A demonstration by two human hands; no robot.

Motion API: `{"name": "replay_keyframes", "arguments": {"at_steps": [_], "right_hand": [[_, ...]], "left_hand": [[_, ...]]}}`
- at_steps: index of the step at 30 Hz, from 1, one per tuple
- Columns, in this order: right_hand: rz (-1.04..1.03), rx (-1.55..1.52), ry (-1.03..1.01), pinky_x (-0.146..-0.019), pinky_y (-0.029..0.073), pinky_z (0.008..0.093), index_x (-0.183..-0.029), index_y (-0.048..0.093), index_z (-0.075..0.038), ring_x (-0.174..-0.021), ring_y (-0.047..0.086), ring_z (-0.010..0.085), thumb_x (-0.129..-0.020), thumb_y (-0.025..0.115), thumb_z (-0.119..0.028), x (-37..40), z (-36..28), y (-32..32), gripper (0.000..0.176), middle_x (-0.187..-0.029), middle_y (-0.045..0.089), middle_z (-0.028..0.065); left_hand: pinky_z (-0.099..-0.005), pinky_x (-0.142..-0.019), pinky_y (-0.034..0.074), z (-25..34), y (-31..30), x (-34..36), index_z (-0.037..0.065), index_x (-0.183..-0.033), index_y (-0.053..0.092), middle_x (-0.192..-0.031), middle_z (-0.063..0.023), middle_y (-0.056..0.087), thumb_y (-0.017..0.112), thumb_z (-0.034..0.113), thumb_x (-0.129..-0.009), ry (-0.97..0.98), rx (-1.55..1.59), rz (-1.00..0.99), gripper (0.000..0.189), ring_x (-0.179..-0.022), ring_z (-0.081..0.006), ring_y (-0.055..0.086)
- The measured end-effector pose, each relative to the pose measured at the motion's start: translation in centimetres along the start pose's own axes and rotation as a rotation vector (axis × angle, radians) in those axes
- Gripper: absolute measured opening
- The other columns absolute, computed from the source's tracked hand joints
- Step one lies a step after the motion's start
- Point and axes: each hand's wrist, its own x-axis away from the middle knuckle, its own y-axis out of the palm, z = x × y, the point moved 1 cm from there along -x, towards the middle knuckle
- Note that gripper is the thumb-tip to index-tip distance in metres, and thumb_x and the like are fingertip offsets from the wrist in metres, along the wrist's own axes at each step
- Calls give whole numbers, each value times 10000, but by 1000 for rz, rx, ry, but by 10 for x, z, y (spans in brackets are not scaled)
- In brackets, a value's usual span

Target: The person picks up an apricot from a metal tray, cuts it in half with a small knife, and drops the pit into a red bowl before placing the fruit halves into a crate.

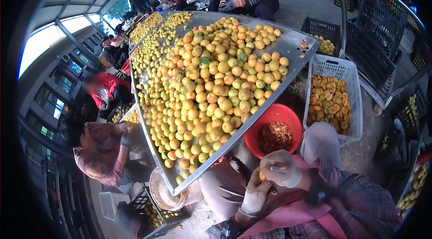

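My left hand [255,197], in a pale glove, pinches an apricot [262,176] between thumb and fingers above my lap. Close against it, my right hand [284,172], also gloved, is closed round a small knife-like tool [277,168]; only a short light piece of it shows, and its working end is hard to make out. Just beyond my hands, a red bowl [253,136] holds a heap of brown pits [276,137]. To its right stands a white plastic crate [356,99] with split apricot halves [330,104].
A metal table [294,65] with a raised edge carries a big pile of whole apricots [211,86]. Below its near corner stands a white bucket [164,191], beside a black crate [164,225]. Stacked black crates [375,32] are at right. Co-workers [101,153] sit around the table.
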Motion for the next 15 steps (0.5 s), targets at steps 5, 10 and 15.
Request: {"name": "replay_keyframes", "arguments": {"at_steps": [5,10,15], "right_hand": [[54,-23,54,-478,476,315,-877,622,-75,-584,598,242,-701,661,30,8,3,-3,208,-762,586,78],[427,-1038,771,-478,423,254,-810,579,-32,-545,543,129,-868,586,-91,3,-13,-4,83,-650,539,-8],[451,-1082,795,-444,368,252,-707,481,-63,-492,458,116,-885,563,-92,-4,-21,-13,199,-601,472,14]], "left_hand": [[-263,-749,515,8,6,1,6,-1298,431,-1044,-66,606,558,226,-978,43,63,-27,408,-881,-125,603],[-273,-806,525,6,10,2,19,-1356,395,-1141,-72,591,548,114,-966,81,160,-69,429,-973,-153,617],[-273,-813,529,8,10,3,8,-1353,388,-1143,-92,587,475,5,-944,33,200,-102,418,-1008,-171,621]]}}
